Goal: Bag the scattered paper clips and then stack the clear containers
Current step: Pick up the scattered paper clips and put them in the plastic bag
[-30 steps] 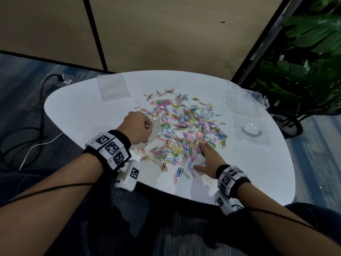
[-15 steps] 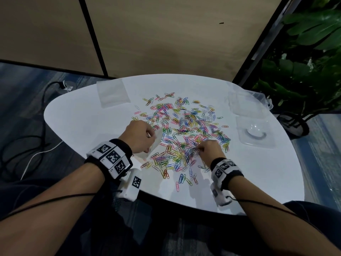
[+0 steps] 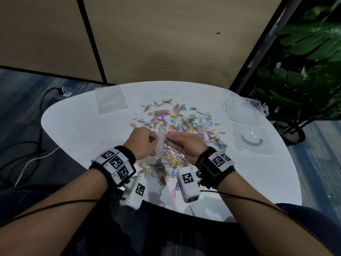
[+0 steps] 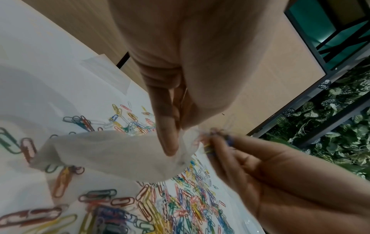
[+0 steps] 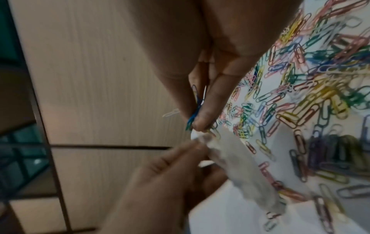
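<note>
Many coloured paper clips (image 3: 186, 126) lie scattered over the middle of the white table (image 3: 81, 126). My left hand (image 3: 143, 143) pinches the mouth of a small clear plastic bag (image 3: 159, 143), also plain in the left wrist view (image 4: 112, 152) and the right wrist view (image 5: 240, 159). My right hand (image 3: 184, 144) pinches a small bunch of clips (image 5: 195, 110) and holds them at the bag's mouth (image 4: 192, 136). Two clear containers (image 3: 241, 109) (image 3: 251, 138) sit at the table's right side.
Another flat clear bag (image 3: 111, 100) lies at the table's far left. A leafy plant (image 3: 304, 74) stands right of the table. Cables (image 3: 36, 150) run over the floor on the left. A wood-panel wall (image 3: 166, 43) rises behind the table.
My right hand has lifted off the table with a pinch of clips and moved left up to the bag. My left hand has raised the bag a little.
</note>
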Motion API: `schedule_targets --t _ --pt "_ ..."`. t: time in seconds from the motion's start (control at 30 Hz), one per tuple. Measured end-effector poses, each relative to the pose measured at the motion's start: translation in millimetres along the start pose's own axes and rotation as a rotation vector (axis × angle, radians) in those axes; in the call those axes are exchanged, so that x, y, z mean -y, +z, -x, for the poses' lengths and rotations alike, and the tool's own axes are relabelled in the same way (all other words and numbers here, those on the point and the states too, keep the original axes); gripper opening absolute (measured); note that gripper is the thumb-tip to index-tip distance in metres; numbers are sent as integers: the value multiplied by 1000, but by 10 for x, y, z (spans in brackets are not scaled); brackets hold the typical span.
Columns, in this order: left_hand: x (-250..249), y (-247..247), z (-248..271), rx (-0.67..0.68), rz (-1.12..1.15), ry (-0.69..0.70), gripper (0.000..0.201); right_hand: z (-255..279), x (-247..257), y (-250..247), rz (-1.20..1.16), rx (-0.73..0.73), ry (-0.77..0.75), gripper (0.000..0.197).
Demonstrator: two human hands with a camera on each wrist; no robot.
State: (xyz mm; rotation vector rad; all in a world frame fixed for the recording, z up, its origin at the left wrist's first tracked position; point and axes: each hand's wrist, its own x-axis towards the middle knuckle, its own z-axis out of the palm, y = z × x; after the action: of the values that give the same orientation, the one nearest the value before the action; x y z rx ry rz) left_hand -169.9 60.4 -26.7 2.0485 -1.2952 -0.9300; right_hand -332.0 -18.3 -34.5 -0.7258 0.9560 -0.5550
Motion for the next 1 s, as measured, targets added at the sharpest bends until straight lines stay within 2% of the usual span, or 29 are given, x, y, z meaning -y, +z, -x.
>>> schedule_targets --t 0.17,0.33,0.47,0.6,0.7,0.83,0.93,1.0 --pt "13 27 17 -50 -6 69 21 -81 -243 220 165 -58 -35 8" --pt "46 42 -24 -26 -18 94 22 -150 -302 275 445 -72 -75 21" --pt "28 29 -22 -18 -12 92 21 -183 -290 278 774 -103 -100 15" --pt "-8 -63 -12 -43 -39 104 24 -120 -191 406 1086 -54 -196 9" --pt "-49 -190 -5 -73 -50 110 26 -45 -31 507 1217 -33 -287 23" --pt "-66 -450 -8 -158 -2 75 26 61 246 699 1194 -49 -402 18" --pt "-28 -684 -9 -240 12 60 27 98 385 852 886 1 -504 16" --pt "32 -859 2 -287 27 56 27 97 398 868 694 43 -469 16"
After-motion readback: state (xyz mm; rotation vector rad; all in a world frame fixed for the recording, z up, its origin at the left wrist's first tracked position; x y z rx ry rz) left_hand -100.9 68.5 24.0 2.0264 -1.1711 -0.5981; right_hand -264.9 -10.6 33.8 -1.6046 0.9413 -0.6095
